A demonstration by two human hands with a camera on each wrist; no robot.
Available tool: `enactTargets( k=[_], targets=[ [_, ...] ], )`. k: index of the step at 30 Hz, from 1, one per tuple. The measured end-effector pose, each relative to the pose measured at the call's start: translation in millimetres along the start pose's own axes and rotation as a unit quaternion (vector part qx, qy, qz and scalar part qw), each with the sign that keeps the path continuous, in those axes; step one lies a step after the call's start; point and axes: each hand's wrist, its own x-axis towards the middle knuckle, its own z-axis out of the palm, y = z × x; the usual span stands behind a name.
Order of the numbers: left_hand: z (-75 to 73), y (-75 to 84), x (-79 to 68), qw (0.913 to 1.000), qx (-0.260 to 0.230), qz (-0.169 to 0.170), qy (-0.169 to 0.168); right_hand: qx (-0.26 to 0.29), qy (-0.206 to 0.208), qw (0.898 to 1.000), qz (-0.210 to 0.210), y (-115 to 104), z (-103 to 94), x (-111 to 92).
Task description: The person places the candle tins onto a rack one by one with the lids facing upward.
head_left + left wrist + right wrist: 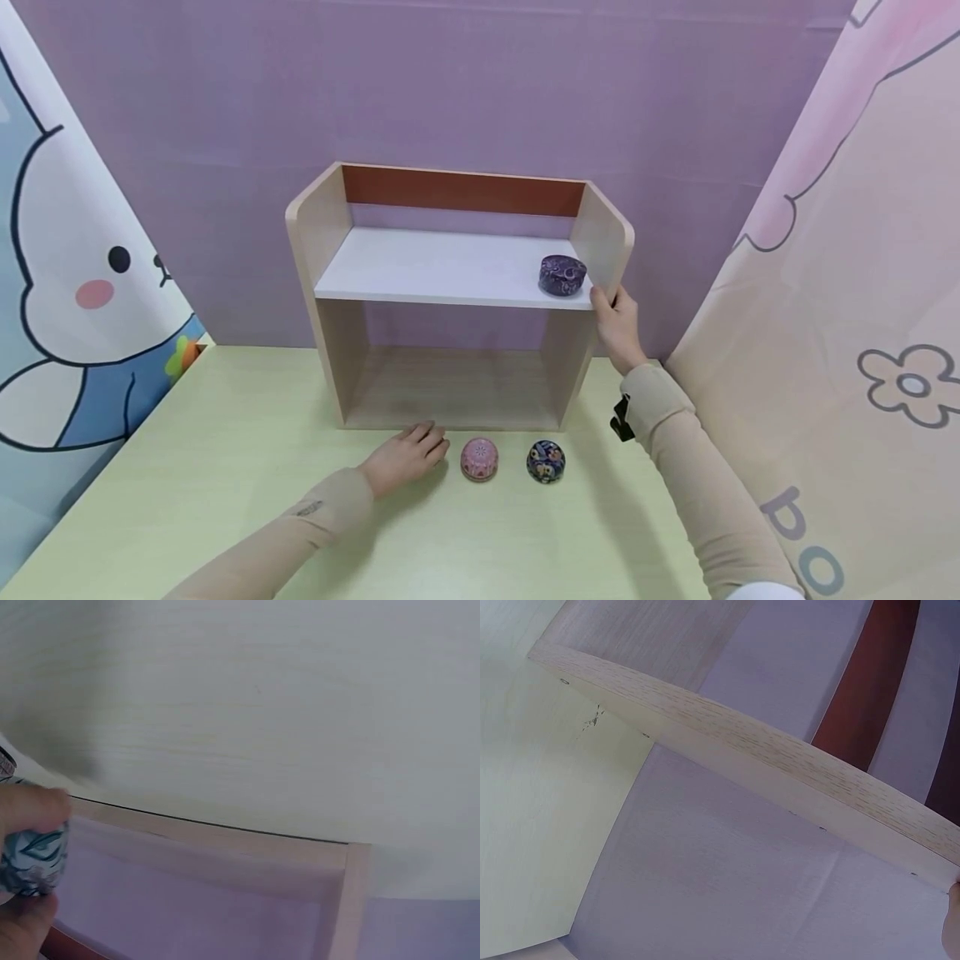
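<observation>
In the left wrist view, my left hand [26,810] pinches a small tin [36,859] with a white and teal leaf pattern. The head view shows that left hand [405,458] low over the table by the shelf's front bottom edge, covering the tin. My right hand [618,325] grips the right side panel of a wooden two-tier shelf [450,298], level with its white upper board. On that board, at the right end, sits a dark purple swirl-patterned tin [562,277]. A pink tin [479,459] and a dark blue patterned tin [546,462] stand before the shelf.
The shelf stands toward the back of a pale yellow-green table [247,417]. Behind it hangs a purple backdrop [465,83]. Printed panels flank both sides, a cartoon one [67,250] at left and a flowered one [847,292] at right.
</observation>
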Motion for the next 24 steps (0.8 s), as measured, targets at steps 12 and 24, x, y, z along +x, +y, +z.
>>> enactTargets(
  k=[12, 24],
  targets=[
    [-8.2, -2.5, 1.0, 0.9844, -0.144, -0.063, 0.078, 0.003, -0.006, 1.0, -0.005, 2.2, -0.1, 1.5],
    [-25.6, 3.9, 14.1, 0.8469, -0.442, -0.289, 0.059, 0.0, -0.002, 1.0, -0.001, 3.3, -0.3, 1.9]
  ],
)
